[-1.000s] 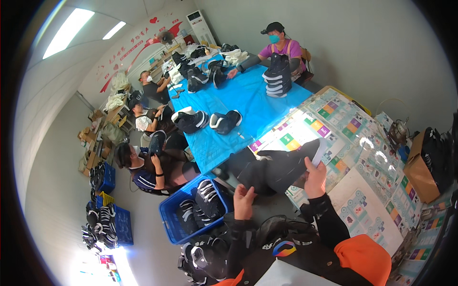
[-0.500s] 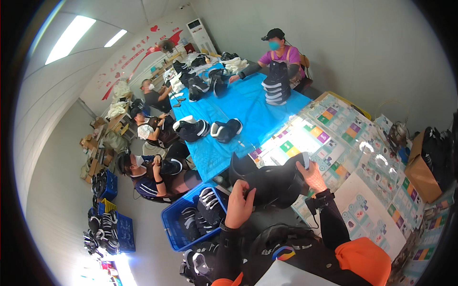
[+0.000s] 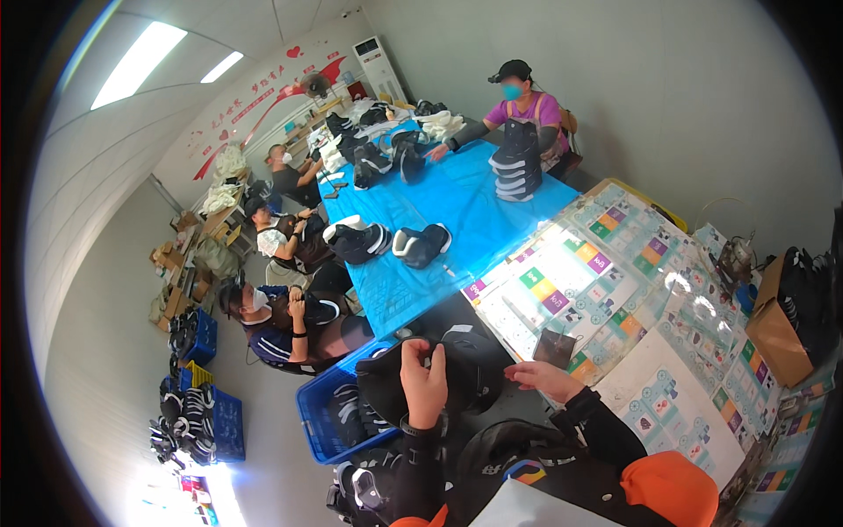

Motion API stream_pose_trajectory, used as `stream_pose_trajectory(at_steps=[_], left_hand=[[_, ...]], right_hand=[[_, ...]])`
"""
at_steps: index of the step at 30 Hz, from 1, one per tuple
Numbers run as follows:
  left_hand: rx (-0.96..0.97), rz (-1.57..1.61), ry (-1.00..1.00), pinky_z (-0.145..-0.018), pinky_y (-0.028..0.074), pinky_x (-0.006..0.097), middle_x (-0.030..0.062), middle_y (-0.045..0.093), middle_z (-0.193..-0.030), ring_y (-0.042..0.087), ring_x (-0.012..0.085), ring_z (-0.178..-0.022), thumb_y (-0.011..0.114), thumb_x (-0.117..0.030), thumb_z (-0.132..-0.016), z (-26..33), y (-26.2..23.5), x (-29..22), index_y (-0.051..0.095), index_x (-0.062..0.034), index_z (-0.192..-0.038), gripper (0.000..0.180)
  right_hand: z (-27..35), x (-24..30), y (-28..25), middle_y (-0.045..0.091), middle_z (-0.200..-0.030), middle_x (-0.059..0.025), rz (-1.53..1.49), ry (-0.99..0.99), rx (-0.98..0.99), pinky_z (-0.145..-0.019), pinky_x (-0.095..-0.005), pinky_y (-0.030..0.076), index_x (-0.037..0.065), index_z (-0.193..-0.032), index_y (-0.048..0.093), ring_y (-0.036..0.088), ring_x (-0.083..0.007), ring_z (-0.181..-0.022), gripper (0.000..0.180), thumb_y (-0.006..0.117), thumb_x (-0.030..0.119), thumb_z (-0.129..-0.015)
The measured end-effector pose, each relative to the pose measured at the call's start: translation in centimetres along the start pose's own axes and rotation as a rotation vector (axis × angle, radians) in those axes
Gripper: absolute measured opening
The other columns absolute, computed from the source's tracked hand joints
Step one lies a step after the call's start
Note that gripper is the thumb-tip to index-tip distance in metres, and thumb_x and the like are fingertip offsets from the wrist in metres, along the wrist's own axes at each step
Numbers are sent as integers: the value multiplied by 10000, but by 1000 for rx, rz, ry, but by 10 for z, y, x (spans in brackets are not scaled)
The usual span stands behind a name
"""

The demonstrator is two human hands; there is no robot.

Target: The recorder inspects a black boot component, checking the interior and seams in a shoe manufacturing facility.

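A pair of black pieces that look like shoe uppers [image 3: 475, 351] is in front of me, partly over the blue crate and beside the table's near corner. My left hand [image 3: 424, 386] is raised at the near side of these pieces, its fingers curled up against them; the exact grip is partly hidden. Just off their right end is my right hand [image 3: 546, 379], fingers stretched out to the left and holding nothing. A dark flat rectangle [image 3: 555, 348] lies on the table beyond it.
The blue crate [image 3: 318, 430] at my left holds striped black uppers. A blue-covered table [image 3: 457, 198] bears more. Coworkers sit along its left side; a person in purple [image 3: 544, 114] sits across. Printed sheets [image 3: 676, 386] cover the near table; a cardboard box [image 3: 773, 325] stands at right.
The black pieces have moved left and down toward the crate. My right hand has let go of their right end and come lower, fingers extended. The dark rectangle now shows on the table.
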State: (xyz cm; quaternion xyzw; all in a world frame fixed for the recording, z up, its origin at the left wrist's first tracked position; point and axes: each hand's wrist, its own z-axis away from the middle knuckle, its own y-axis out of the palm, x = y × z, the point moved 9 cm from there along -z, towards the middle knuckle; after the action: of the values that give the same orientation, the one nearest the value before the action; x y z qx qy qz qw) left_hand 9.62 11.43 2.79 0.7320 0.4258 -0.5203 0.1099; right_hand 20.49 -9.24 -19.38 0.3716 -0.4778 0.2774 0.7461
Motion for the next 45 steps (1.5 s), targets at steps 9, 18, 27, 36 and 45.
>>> stream_pose_trajectory(at_steps=[9, 18, 27, 36, 45], left_hand=[[-150, 328, -138, -843, 390, 222, -22, 498, -991, 475, 63, -923, 658, -53, -1005, 7, -55, 31, 537, -43, -1072, 138], [-203, 312, -123, -772, 400, 208, -24, 495, -953, 484, 46, -866, 684, -47, -999, 19, -83, 43, 524, -45, -1016, 161], [-255, 272, -165, -760, 401, 208, -29, 495, -923, 476, 44, -841, 681, -59, -1000, 24, -102, 46, 529, -49, -1003, 153], [-227, 366, -201, -759, 395, 207, -36, 504, -917, 480, 39, -841, 678, -58, -1003, 31, -96, 47, 536, -52, -1006, 142], [-230, 402, -213, -774, 395, 208, -33, 507, -927, 486, 44, -854, 681, -56, -1001, 37, -100, 53, 537, -53, -1013, 145]], right_hand=[[-8, 84, -11, 714, -1160, -97, 501, -234, -237, -895, -284, 510, -47, -1370, 584, 656, -126, -1011, 475, 657, 284, -1038], [-8, 125, 1, 742, -1016, -23, 300, -313, -226, -811, -250, 512, 22, -1173, 720, 654, -85, -914, 261, 714, 209, -991], [-21, 49, 27, 752, -1081, -44, 269, -88, -55, -837, -258, 519, 18, -1195, 713, 689, -107, -1005, 251, 681, 194, -1020], [-8, 57, 35, 750, -1082, -42, 245, -79, -63, -835, -253, 515, 15, -1191, 712, 687, -104, -1004, 253, 678, 200, -1021], [-2, 63, 37, 739, -1053, -16, 260, -73, -89, -828, -256, 509, 27, -1184, 715, 659, -89, -966, 276, 708, 234, -1001]])
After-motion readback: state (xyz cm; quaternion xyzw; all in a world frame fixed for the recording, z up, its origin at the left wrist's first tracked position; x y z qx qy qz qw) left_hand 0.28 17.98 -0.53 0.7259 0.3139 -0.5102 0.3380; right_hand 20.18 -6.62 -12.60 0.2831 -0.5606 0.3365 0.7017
